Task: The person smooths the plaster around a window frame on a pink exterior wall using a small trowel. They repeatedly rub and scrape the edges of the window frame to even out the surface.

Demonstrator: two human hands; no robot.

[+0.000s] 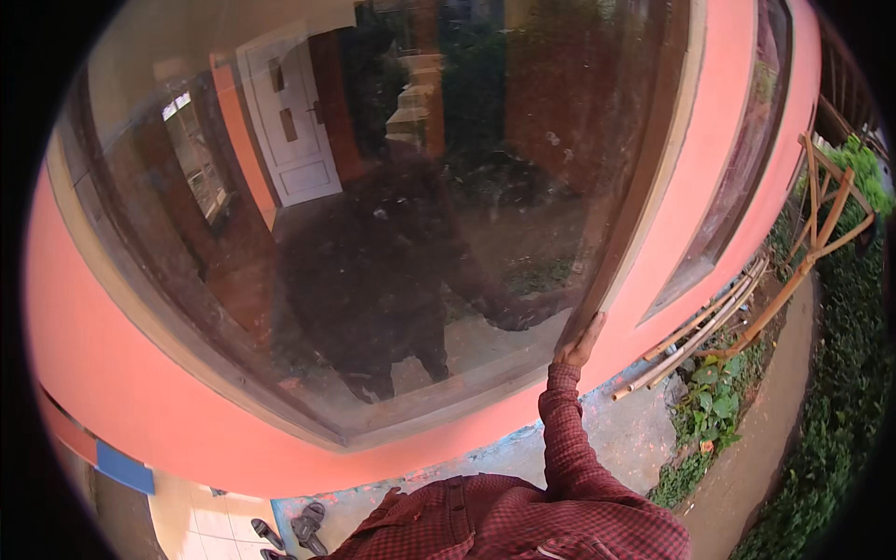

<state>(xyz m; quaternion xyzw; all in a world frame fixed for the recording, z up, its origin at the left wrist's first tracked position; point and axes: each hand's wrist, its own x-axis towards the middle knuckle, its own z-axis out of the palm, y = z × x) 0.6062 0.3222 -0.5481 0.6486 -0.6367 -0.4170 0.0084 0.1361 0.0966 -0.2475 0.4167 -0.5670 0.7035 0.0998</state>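
Now, nearest at six o'clock, the red checked shirt fills the foreground, and its sleeve runs up to the right hand at four o'clock. That hand lies against the low end of the window frame, fingers looking extended rather than curled, perhaps because the edge gives a steadier rest than bare glass. Whether anything sits under the palm, it's impossible to tell; the left hand can't be made out at all. Down at seven, dark sandals sit near the tiles, likely left there for easy stepping in. Ahead, from centre to twelve, comes the big window pane, with a white door showing in it toward ten-thirty. Pink wall wraps around. Out past three, bamboo poles lie alongside, apparently tucked there to spare the path; beyond, a wooden trestle stands.
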